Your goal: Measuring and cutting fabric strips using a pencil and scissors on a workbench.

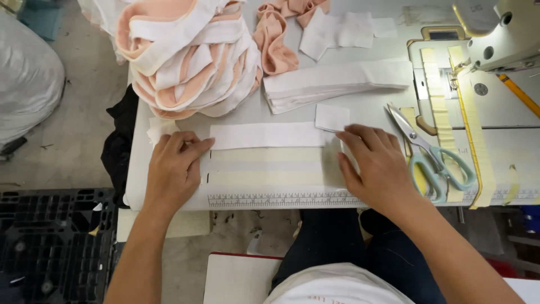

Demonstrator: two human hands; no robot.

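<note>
Left hand (pixel 173 169), flat and spread, palm down, presses the left end of one white strip (pixel 267 135) at centre frame; right hand (pixel 376 163), likewise flat with fingers splayed, bears on the strip's right end, so that the cloth lies taut and straight between them. Neither hand grips anything. The strip runs parallel to two pale tape bands (pixel 270 169) and one printed ruler (pixel 281 200) along the near edge of the table (pixel 371 104), apparently as guides for alignment. One small white square (pixel 332 117) touches the strip's upper right corner. Just right of the right hand lies one pair of scissors (pixel 433 155), green-handled, blades closed, within easy reach. Above centre, one stack of folded white strips (pixel 337 81); their number cannot be told. Upper left, one heap of pink-and-white pieces (pixel 188 53). Upper right, one sewing machine (pixel 500 34), with a yellow pencil (pixel 518 93) beside it.
</note>
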